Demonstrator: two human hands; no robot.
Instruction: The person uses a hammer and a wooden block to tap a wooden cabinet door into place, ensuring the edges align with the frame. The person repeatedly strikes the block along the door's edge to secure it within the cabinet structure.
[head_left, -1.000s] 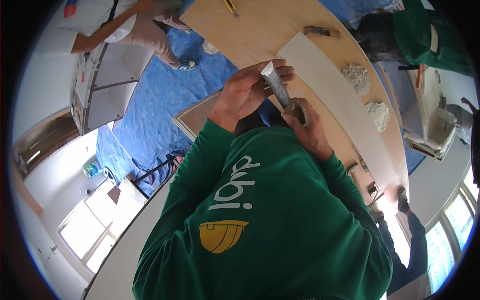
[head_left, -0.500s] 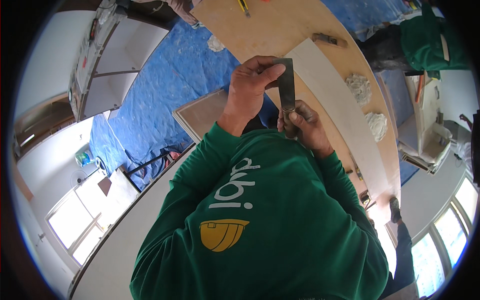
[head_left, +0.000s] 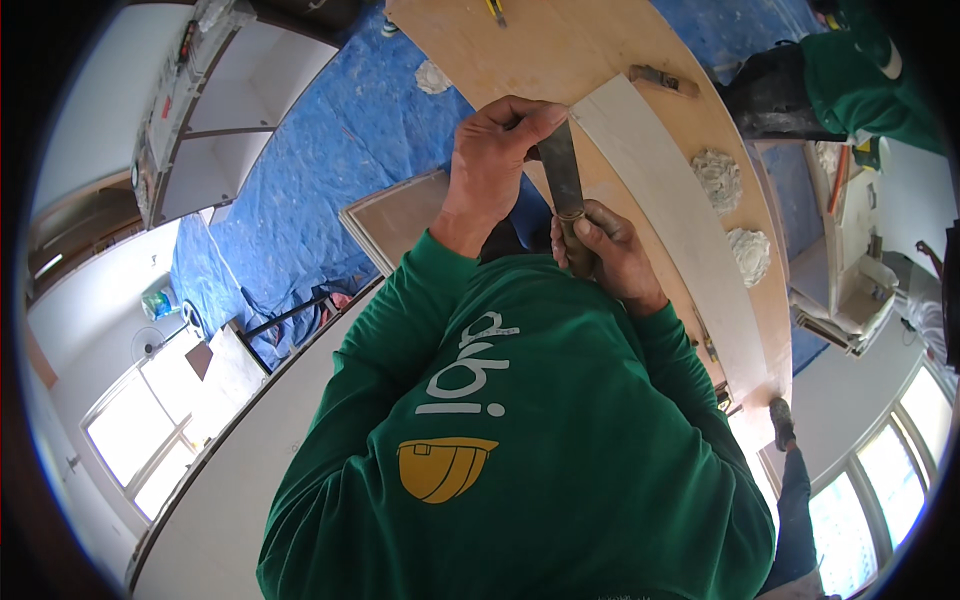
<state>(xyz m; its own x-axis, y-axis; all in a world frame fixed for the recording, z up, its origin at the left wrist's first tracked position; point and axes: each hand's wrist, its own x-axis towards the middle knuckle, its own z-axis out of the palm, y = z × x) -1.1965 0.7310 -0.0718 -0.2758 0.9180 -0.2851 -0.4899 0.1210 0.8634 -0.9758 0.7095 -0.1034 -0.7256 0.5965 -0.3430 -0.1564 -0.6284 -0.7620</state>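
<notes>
A putty knife (head_left: 562,178) with a dark, flat blade is held upright in front of my chest. My right hand (head_left: 618,252) wraps around its handle, thumb along the front. At the far end of the blade, my left hand (head_left: 488,165) pinches the tip between thumb and fingers. The fingers of my left hand partly cover the blade's end. Behind the knife lies a long pale strip of board (head_left: 665,185) on a light wooden worktop (head_left: 560,45).
A wooden hand plane (head_left: 665,80) rests at the strip's far end. Crumpled whitish clumps (head_left: 717,180) lie along the worktop's right side. Blue sheeting (head_left: 330,150) covers the floor at left. A person in green (head_left: 865,95) is at upper right; another person's leg (head_left: 795,500) shows at lower right.
My left hand has shifted slightly up and left, toward the blade's tip, and the blade leans a little more to the left. My right hand keeps its grip on the handle.
</notes>
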